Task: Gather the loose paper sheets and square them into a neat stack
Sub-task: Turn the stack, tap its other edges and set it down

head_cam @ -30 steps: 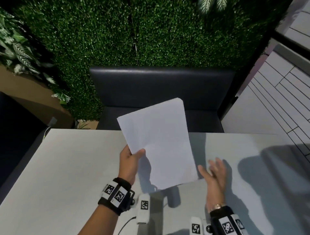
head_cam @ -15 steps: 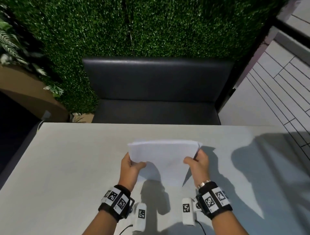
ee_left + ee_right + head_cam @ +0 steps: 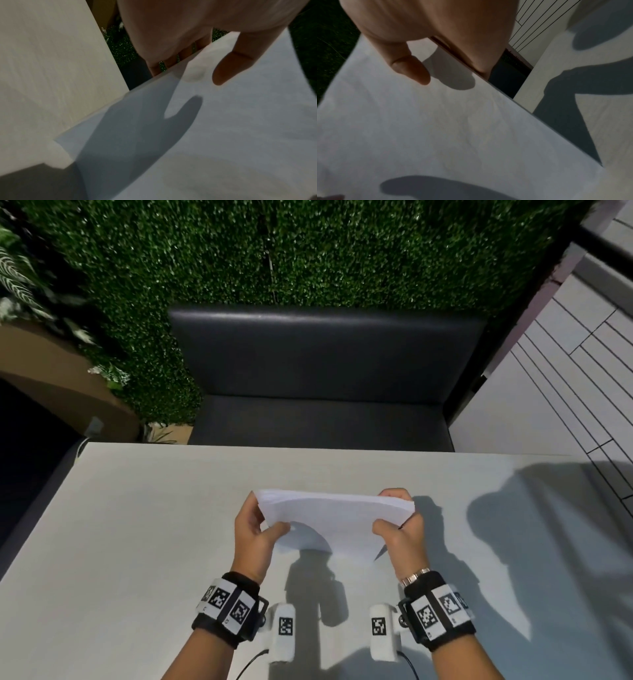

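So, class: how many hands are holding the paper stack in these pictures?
2. The left hand grips the left edge of the paper stack, and the right hand grips its right edge, both above the table. No other hand shows.

Matt white paper sheets (image 3: 335, 513); smooth matt table (image 3: 137, 525); glossy leather bench (image 3: 322, 354)
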`<action>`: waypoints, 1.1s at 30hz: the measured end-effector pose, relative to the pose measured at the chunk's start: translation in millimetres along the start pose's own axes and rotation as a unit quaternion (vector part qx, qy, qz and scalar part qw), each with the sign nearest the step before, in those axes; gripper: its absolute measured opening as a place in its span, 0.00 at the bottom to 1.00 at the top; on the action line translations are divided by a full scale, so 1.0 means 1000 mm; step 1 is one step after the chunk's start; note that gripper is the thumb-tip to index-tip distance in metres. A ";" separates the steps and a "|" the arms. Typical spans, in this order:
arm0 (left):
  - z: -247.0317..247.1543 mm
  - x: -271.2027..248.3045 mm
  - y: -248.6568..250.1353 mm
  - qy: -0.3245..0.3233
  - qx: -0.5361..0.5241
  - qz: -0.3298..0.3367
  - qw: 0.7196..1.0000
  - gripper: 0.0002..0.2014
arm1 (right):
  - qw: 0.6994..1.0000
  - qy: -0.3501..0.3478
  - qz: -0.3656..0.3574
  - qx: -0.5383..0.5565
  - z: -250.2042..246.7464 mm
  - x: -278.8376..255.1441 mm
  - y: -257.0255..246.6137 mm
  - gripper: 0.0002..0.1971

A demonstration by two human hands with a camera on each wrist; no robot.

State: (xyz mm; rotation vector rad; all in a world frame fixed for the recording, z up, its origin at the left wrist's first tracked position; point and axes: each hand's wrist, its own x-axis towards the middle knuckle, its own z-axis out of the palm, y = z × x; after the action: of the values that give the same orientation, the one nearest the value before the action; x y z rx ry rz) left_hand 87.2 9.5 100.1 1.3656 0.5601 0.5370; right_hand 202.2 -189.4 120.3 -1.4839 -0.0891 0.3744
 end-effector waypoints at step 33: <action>0.013 0.003 -0.013 0.027 0.026 -0.097 0.995 0.22 | 0.995 0.036 0.089 -0.016 0.004 0.008 0.010 0.14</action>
State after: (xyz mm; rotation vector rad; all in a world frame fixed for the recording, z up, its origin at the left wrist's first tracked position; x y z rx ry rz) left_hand 98.5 0.0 89.0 1.3322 0.7465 0.4037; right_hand 206.3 -183.3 109.5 -1.5404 0.0945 0.4643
